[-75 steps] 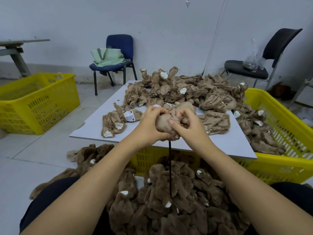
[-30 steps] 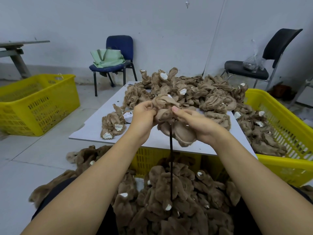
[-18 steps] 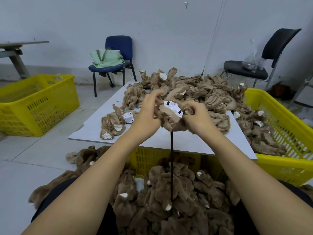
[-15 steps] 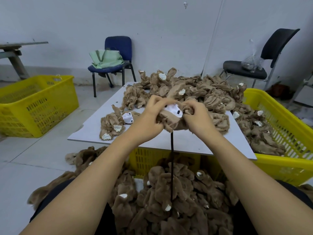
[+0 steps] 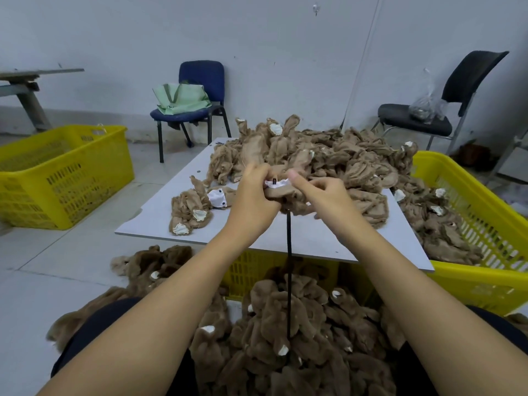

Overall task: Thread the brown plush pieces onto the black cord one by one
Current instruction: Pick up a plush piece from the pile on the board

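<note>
Brown plush piece (image 5: pixel 281 192) pinched in left hand (image 5: pixel 254 201) and right hand (image 5: pixel 325 195) grip, black cord (image 5: pixel 289 252) tip seemingly through.

plush piece (image 5: pixel 281 192): brown, white patch up, bunched above table edge | black cord (image 5: pixel 289 270): taut, vertical below it

Both hands (image 5: pixel 253 200) (image 5: pixel 328 200) raised together, fingers curled (apparently pinching).

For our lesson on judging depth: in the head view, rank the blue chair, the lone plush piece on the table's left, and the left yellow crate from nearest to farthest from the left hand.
1. Lone plush piece, on the table just left of the left hand.
2. Left yellow crate, on the floor far left.
3. Blue chair, back by the wall.
</note>
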